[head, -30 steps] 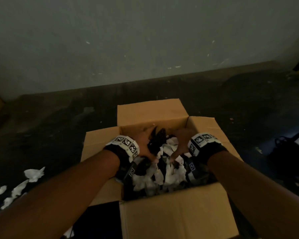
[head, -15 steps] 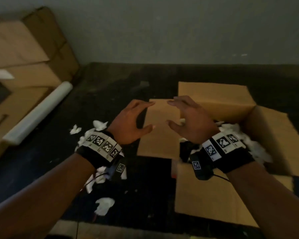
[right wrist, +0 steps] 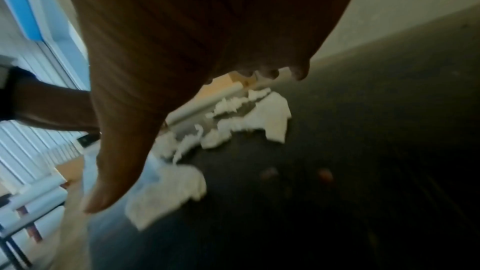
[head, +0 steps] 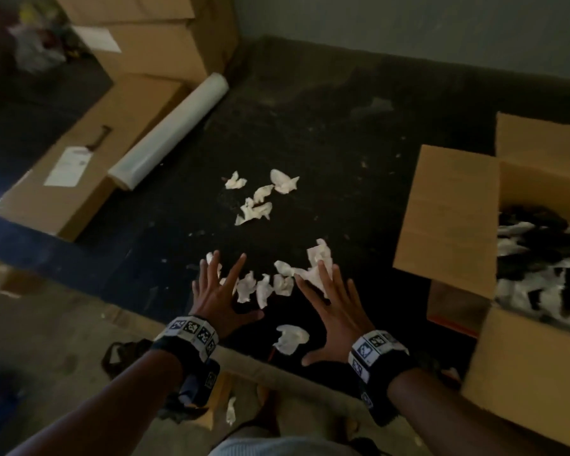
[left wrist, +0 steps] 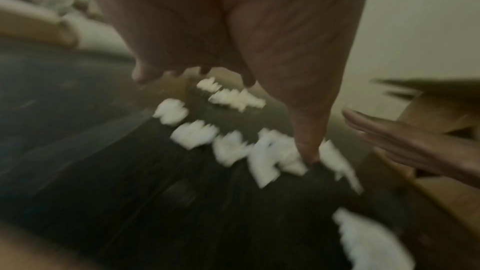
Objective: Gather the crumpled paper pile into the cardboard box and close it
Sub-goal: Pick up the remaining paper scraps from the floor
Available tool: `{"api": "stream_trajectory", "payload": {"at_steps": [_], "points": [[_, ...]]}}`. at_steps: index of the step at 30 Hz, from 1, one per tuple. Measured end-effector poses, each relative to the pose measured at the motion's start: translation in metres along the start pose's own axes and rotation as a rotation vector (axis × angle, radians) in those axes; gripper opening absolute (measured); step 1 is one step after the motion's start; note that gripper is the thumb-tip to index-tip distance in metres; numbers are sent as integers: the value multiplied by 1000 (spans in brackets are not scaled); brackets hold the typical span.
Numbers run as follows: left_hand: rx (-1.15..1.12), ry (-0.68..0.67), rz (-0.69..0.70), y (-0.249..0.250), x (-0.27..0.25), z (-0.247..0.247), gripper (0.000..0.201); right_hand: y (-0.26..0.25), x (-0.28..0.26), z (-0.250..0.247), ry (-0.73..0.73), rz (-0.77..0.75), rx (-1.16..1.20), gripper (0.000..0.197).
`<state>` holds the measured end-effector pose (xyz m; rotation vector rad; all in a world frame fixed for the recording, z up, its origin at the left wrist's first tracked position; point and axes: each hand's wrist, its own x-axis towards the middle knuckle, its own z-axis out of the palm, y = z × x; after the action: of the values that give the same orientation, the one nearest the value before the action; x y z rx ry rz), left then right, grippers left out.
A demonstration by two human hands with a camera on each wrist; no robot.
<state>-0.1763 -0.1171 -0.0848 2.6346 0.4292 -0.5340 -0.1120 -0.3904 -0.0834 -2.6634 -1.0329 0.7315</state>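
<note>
Several crumpled white paper pieces (head: 264, 287) lie scattered on the dark floor, with a farther cluster (head: 260, 195) beyond them and one piece (head: 290, 337) between my wrists. My left hand (head: 221, 287) is open with fingers spread, palm down, at the left end of the near row of paper. At the row's right end my right hand (head: 329, 304) is spread open too, its fingers over a larger piece (head: 318, 258). The open cardboard box (head: 448, 218) stands at the right, holding white and dark paper (head: 537, 274). The wrist views show blurred paper (left wrist: 233, 147) (right wrist: 233, 126) under each palm.
A clear plastic film roll (head: 168, 133) lies at the back left beside flat and stacked cardboard boxes (head: 89, 159). The wall runs along the back. A stray paper scrap (head: 231, 414) and a dark strap (head: 125, 353) lie near my knees.
Both hands left the box and swung left over the floor paper, opening out flat with spread fingers. My view turned left, so the box now sits at the right edge.
</note>
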Motion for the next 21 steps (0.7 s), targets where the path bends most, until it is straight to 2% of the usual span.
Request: {"api": "stream_trajectory", "payload": {"at_steps": [5, 7, 10, 14, 17, 21], "points": [[-9, -82, -92, -30, 22, 27, 130, -3, 27, 39, -45, 105, 35, 143], [23, -117, -35, -35, 34, 33, 121, -6, 50, 41, -28, 141, 79, 129], [50, -93, 111, -38, 58, 31, 103, -9, 90, 36, 71, 155, 130, 110], [50, -88, 210, -34, 94, 18, 92, -13, 133, 22, 130, 129, 136, 96], [72, -78, 229, -32, 107, 4, 96, -17, 141, 11, 161, 124, 156, 97], [48, 16, 225, -41, 102, -11, 107, -26, 126, 9, 199, 139, 172, 113]]}}
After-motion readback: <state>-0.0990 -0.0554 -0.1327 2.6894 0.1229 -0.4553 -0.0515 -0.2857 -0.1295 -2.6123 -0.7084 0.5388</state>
